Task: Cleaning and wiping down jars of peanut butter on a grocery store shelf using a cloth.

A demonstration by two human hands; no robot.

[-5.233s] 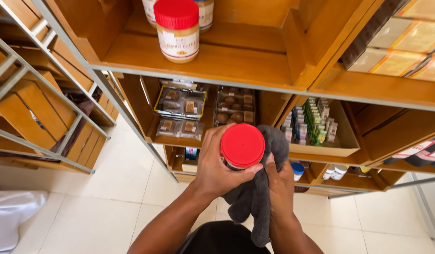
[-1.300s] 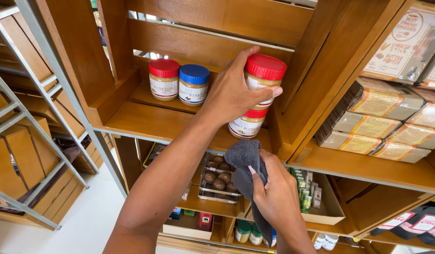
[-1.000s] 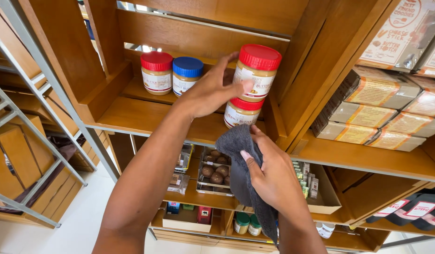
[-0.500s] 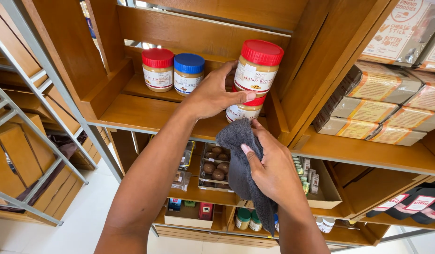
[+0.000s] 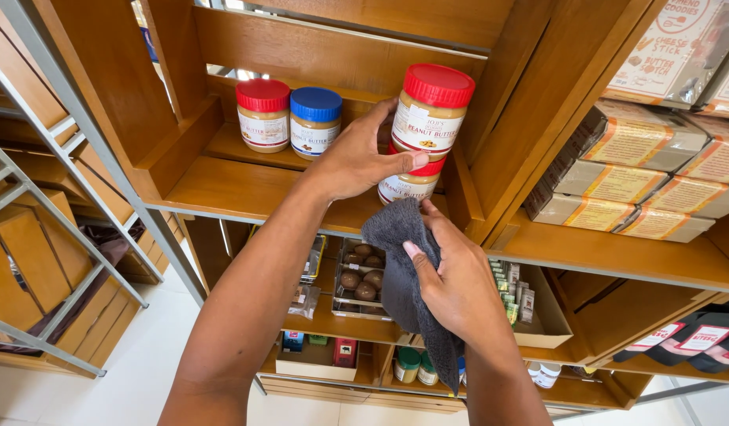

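On the wooden shelf [image 5: 222, 185], my left hand [image 5: 356, 158] wraps its grip around the lower jar [image 5: 408, 183], which stands upright, red lid up, tan inside, under a second red-lidded jar [image 5: 431, 110]. My right hand [image 5: 459, 284] pinches a grey cloth [image 5: 400, 252] just below.

Two bare forearms, no sleeves, bare hands — no gloves, rings, watch

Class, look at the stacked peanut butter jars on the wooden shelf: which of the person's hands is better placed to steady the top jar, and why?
Probably the left hand: its fingers already touch the top red-lidded jar stacked on the lower jar. The right hand sits below the shelf edge, occupied with a grey cloth.
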